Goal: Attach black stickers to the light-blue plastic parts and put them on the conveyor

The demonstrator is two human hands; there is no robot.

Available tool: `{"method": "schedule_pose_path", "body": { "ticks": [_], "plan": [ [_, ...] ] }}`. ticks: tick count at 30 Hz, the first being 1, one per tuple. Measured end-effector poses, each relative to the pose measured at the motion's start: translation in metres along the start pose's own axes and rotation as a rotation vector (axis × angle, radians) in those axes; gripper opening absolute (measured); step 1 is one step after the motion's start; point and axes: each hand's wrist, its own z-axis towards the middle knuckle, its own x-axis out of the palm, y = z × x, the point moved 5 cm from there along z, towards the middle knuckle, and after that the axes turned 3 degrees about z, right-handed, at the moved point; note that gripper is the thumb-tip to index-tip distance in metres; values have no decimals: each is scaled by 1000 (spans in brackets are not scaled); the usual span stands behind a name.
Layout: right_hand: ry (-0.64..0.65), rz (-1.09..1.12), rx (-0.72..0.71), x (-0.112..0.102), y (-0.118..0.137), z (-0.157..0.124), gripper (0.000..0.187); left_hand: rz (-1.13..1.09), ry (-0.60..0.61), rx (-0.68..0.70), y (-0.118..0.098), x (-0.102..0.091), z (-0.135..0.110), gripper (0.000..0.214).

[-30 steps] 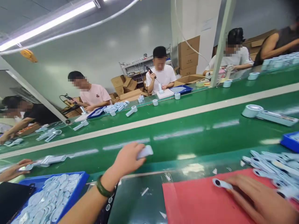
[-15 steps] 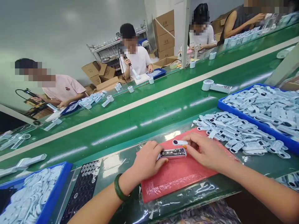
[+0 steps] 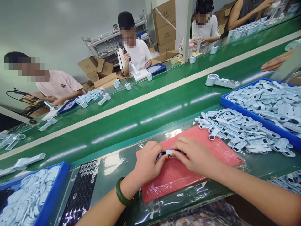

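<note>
Beyond the left hand (image 3: 147, 161), past the green conveyor belt (image 3: 150, 111), a metal rack (image 3: 100, 44) and stacked cardboard boxes (image 3: 166, 27) stand before a grey wall (image 3: 58, 28).

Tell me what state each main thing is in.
Pale-blue plastic piece, held, mostly hidden
Left hand, pinching one end
Right hand, pinching the other
Red rectangular mat, flat, underneath
Right blue plastic tray, heaped with parts
Left blue plastic tray, likewise
Black glossy sheet, dotted with clear rings

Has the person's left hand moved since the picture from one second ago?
Yes: judged against the red mat, the left hand has come rightward and nearer the camera, from over the green belt to the mat's left part.
</note>
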Motion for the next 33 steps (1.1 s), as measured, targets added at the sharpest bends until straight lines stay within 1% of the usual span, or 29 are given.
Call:
{"method": "schedule_pose_path", "body": {
  "ticks": [3, 5, 6, 7, 9, 11, 12, 14, 17, 21, 23, 26, 29, 33],
  "plan": [
    [-74, 310, 50, 2, -15, -1, 16, -17, -8, -49, 0, 1, 0, 9],
    [-42, 421, 92, 7, -22, -2, 12, -15, -12, -46, -3, 0, -1, 8],
    [-4, 425, 116, 9, -23, -4, 9, -5, -14, -32, -6, 0, -3, 8],
    [38, 397, 137, 11, -24, -7, 11, 7, -18, -15, -9, -1, -6, 7],
    [116, 291, 153, 13, -22, -15, 26, 36, -23, 10, -17, -1, -14, 8],
    [170, 175, 111, 14, -16, -25, 40, 84, -6, 9, -25, 4, -23, 16],
    [182, 125, 74, 14, -12, -29, 42, 124, 7, 4, -29, 8, -28, 21],
    [180, 44, 3, 17, -4, -36, 40, 245, 25, 0, -36, 16, -34, 29],
    [129, -53, -55, 20, 1, -38, 39, 390, 31, -7, -42, 23, -35, 28],
    [136, -91, -77, 22, -2, -38, 36, 335, 99, -18, -41, 22, -29, 22],
    [155, -89, -110, 22, -2, -39, 39, 320, 131, -3, -42, 21, -28, 26],
    [153, -141, -163, 22, -1, -40, 44, 386, 142, 22, -45, 22, -30, 32],
    [145, -225, -173, 25, 1, -40, 40, 464, 141, 51, -46, 25, -30, 31],
    [153, -254, -158, 29, 2, -38, 36, 455, 170, 42, -44, 25, -26, 29]
  ]
}}
